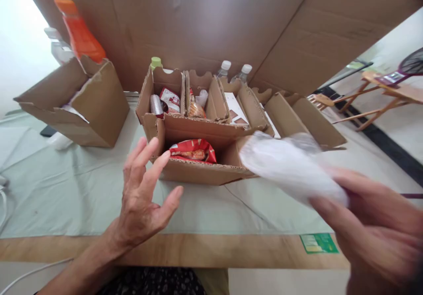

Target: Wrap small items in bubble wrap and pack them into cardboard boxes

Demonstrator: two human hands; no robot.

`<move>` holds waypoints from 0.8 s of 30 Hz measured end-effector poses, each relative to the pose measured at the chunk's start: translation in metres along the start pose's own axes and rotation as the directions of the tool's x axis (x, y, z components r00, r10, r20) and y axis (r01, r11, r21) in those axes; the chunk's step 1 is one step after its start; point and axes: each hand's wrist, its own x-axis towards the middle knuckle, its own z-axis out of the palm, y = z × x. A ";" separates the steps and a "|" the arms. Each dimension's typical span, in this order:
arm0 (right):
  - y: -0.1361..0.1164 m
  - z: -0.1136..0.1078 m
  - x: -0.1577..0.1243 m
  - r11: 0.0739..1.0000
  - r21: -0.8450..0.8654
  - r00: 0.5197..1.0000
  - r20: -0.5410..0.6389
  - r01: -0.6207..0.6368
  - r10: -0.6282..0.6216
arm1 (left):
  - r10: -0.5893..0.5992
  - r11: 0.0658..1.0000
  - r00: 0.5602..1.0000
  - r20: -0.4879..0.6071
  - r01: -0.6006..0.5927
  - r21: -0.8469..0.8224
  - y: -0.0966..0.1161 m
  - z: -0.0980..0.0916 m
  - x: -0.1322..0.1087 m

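Note:
Blurred by motion, my right hand pinches the near end of a white plastic-wrapped item, which overlaps the right end of the front cardboard box. Inside that box lies a red snack packet. My left hand has its fingers spread and holds nothing; its fingertips are by the box's left front corner. Behind stand narrow cardboard boxes side by side, holding a silver can, a red and white packet, a clear-wrapped snack and a white carton.
A cardboard box stands at the left, with an orange bottle behind it. Tall cardboard panels rise at the back. A green card lies on the wooden front edge. Wooden chairs stand at the far right.

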 end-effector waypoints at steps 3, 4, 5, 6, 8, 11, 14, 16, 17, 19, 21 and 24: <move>-0.003 0.014 0.058 0.887 -0.257 0.915 0.239 0.383 -0.326 | -0.019 1.000 1.000 -0.006 0.019 0.022 -0.009 0.016 0.003; -0.007 0.022 0.073 0.803 -0.333 0.856 0.348 0.493 -0.381 | -0.021 1.000 1.000 -0.012 0.022 0.002 -0.010 0.021 0.002; -0.013 0.032 0.085 0.717 -0.391 0.797 0.460 0.577 -0.391 | -0.025 0.999 0.999 -0.024 0.024 -0.024 -0.010 0.024 -0.001; -0.020 0.042 0.094 0.643 -0.433 0.746 0.564 0.632 -0.354 | -0.030 0.998 0.999 -0.040 0.028 -0.047 -0.010 0.027 -0.003; -0.035 0.065 0.107 0.569 -0.465 0.652 0.739 0.678 -0.172 | -0.044 0.997 0.997 -0.064 0.039 -0.074 -0.009 0.029 -0.005; -0.051 0.099 0.119 0.600 -0.373 0.419 0.905 0.708 0.068 | -0.051 0.995 0.996 -0.077 0.045 -0.085 -0.010 0.030 -0.005; -0.053 0.121 0.128 0.649 -0.279 0.276 0.955 0.708 0.110 | -0.058 0.994 0.994 -0.088 0.049 -0.096 -0.010 0.031 -0.003; -0.050 0.126 0.132 0.656 -0.270 0.271 0.957 0.705 0.103 | -0.070 0.993 0.994 -0.089 0.061 -0.102 -0.009 0.031 -0.003; -0.048 0.125 0.135 0.655 -0.274 0.281 0.955 0.704 0.098 | -0.075 0.993 0.994 -0.084 0.066 -0.103 -0.009 0.031 -0.003; -0.047 0.120 0.138 0.642 -0.318 0.328 0.938 0.697 0.109 | -0.080 0.992 0.994 -0.079 0.072 -0.103 -0.008 0.031 -0.003; -0.049 0.116 0.138 0.625 -0.374 0.383 0.915 0.685 0.128 | -0.076 0.992 0.994 -0.076 0.068 -0.103 -0.008 0.031 -0.003; -0.052 0.121 0.133 0.641 -0.363 0.369 0.920 0.676 0.133 | -0.072 0.993 0.995 -0.076 0.064 -0.098 -0.008 0.031 -0.002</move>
